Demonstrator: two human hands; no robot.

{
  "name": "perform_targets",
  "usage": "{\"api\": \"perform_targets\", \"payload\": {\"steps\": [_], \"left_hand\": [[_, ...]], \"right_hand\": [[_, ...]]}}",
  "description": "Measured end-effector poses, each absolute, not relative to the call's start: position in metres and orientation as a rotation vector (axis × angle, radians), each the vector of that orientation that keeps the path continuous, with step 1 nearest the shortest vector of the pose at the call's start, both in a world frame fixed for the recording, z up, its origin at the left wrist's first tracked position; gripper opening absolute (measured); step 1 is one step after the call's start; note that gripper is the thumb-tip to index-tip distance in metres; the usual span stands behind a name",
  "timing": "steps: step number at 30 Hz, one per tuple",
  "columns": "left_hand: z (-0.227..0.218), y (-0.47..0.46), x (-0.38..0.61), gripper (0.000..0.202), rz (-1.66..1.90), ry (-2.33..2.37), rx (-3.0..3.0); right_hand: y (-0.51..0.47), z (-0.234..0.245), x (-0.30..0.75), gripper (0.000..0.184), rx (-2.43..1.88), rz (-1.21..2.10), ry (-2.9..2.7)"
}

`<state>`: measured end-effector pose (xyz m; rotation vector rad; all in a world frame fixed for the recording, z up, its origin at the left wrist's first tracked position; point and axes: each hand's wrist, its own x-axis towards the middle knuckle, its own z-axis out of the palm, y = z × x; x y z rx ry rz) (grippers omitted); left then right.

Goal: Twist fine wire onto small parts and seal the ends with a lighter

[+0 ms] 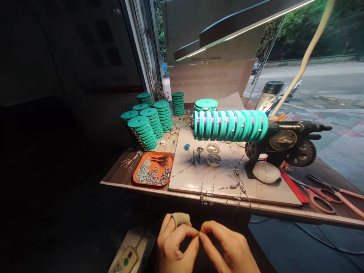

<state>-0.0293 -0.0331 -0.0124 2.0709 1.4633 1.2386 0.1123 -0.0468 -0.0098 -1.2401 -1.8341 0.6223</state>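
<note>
My left hand point(173, 244) and my right hand point(227, 246) meet below the table's front edge, fingertips pinched together on something too small to make out. A cloth wrap covers one left finger. Above them, thin lines with small metal sinkers point(237, 185) lie on a white board point(270, 191). A row of teal spools point(230, 125) sits on the shaft of a black winding machine point(284, 146).
Stacks of teal spools point(148, 125) stand at the back left. An orange tray point(153, 168) holds several small metal parts. Two small dishes of beads point(213, 153) rest on the board. Pink scissors point(332, 195) lie at the right. A power strip point(127, 258) sits below left.
</note>
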Motion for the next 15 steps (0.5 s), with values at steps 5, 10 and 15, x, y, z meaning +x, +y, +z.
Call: {"api": "perform_targets", "payload": {"steps": [5, 10, 15], "left_hand": [[-0.0153, -0.0334, -0.0297, 0.015, 1.198, 1.485, 2.051], [-0.0167, -0.0344, -0.0299, 0.014, 1.208, 1.491, 2.059], [-0.0144, -0.0349, -0.0295, 0.014, 1.215, 1.488, 2.058]], "right_hand": [[-0.0468, -0.0086, 0.1123, 0.017, -1.259, 0.634, -1.834], [-0.0467, -0.0079, 0.1127, 0.016, -1.266, 0.643, -1.835], [-0.0473, -0.0086, 0.113, 0.015, -1.259, 0.637, -1.825]]}}
